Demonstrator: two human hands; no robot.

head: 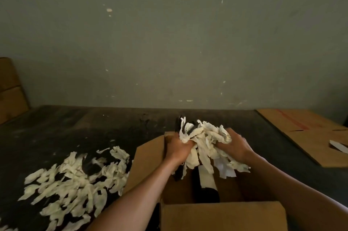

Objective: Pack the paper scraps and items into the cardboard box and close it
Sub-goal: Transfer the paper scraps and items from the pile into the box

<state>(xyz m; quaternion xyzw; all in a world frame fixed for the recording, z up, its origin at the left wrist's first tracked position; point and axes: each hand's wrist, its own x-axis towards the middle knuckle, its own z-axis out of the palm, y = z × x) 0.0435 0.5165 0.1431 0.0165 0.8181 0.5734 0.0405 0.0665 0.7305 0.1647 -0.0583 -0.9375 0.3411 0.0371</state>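
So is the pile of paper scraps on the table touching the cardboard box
Cannot tell. In the head view, the pile of paper scraps reaches right up to the left flap of the cardboard box, but the left forearm and shadow hide whether they meet.

Both hands [205, 148] clutch a paper bundle [204, 136] above the open box [222, 213].

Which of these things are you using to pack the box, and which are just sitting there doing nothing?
Part of the job:
- open cardboard box
- bunch of paper scraps held over it by the left hand and right hand
- pile of paper scraps on the dark table
- dark item inside the box

Just lying about:
- flat cardboard sheet
- stacked boxes
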